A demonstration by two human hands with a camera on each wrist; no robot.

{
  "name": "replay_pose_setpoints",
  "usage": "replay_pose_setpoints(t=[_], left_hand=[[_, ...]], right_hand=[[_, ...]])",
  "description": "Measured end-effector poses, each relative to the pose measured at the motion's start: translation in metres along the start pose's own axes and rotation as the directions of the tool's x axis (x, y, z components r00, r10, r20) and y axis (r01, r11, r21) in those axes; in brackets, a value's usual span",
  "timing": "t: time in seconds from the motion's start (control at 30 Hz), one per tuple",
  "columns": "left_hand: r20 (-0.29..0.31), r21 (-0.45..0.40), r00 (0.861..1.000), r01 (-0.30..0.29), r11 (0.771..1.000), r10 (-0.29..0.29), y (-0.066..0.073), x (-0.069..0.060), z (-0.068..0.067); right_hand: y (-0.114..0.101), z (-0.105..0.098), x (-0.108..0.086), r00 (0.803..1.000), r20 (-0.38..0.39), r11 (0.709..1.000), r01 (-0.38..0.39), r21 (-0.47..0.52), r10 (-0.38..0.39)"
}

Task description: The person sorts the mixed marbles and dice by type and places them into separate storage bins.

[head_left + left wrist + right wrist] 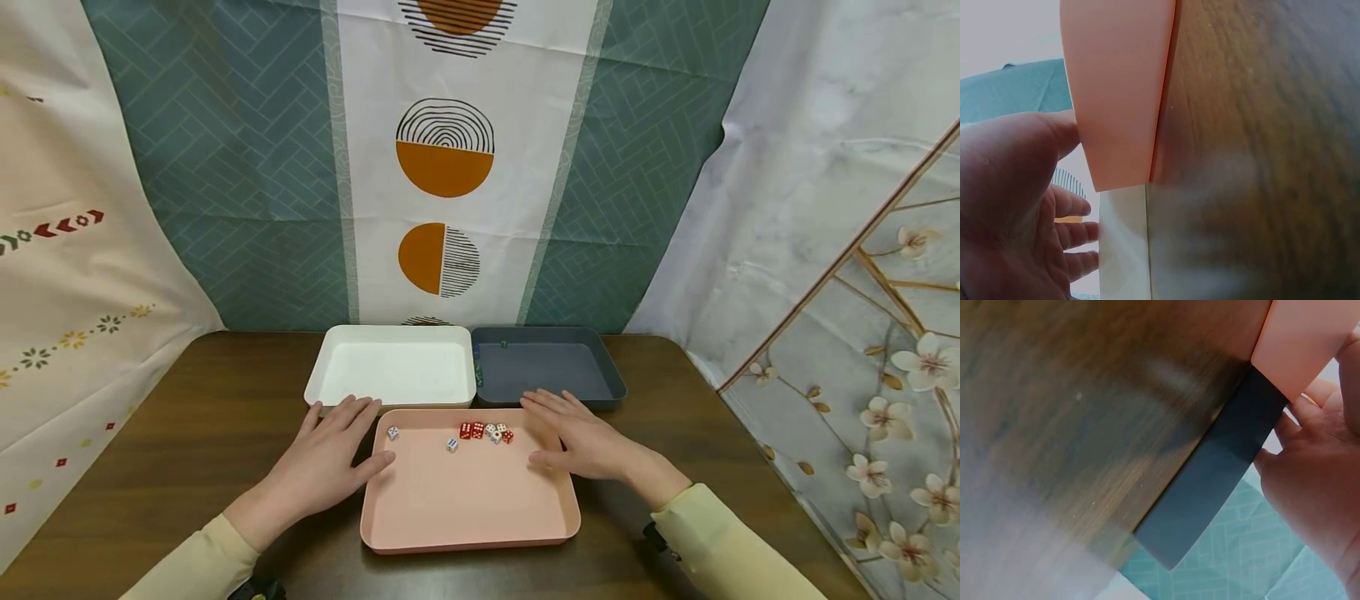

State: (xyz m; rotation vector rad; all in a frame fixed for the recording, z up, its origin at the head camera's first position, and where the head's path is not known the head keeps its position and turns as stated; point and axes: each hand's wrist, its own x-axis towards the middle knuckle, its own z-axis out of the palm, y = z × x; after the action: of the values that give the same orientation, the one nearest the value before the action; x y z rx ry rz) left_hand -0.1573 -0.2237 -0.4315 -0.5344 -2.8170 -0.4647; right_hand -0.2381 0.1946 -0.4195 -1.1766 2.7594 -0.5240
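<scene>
A shallow pink tray [471, 508] lies on the table near the middle. In it are red dice [477, 430] and white dice [452, 445], mostly grouped toward the far side; one white die [393, 432] is off by the left wall. My left hand [330, 462] hovers over the tray's left edge, fingers spread and holding nothing. At the opposite edge is my right hand [588, 442], its fingers extended toward the dark tray [551, 371], likewise holding nothing. In the wrist views both hands appear beside the pink tray's walls; contact is unclear.
Behind the pink tray stands a white tray [397, 367], side by side with the dark one. Several small green and blue dice [479, 371] sit along the dark tray's left wall. Wooden table [187, 467] surrounds them, with patterned cloths [277, 167] hanging behind and at the sides.
</scene>
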Motion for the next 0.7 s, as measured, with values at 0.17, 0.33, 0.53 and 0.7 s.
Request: replay_pose_setpoints(t=[0.17,0.33,0.53,0.7], left_hand=[[0.017,-0.001,1.000,0.004,1.000,-0.004,0.0010,-0.0009,0.0003],[0.052,0.021,0.998,0.021,1.000,-0.022,0.0001,-0.0010,0.0013],[0.074,0.027,0.997,0.036,0.999,-0.038,-0.0012,-0.0006,0.0024],[0.077,0.035,0.996,0.037,0.999,-0.039,-0.0017,-0.0009,0.0021]], right_hand=[[-0.0002,0.0012,0.0001,1.000,-0.009,1.000,-0.003,-0.005,0.003],[-0.0028,0.0018,-0.0004,0.999,-0.035,1.000,-0.012,-0.015,0.012],[-0.0066,0.0054,0.0000,0.997,-0.074,0.999,-0.014,-0.036,0.011],[-0.0099,0.0092,0.0029,0.992,-0.120,0.998,0.019,-0.065,-0.027]])
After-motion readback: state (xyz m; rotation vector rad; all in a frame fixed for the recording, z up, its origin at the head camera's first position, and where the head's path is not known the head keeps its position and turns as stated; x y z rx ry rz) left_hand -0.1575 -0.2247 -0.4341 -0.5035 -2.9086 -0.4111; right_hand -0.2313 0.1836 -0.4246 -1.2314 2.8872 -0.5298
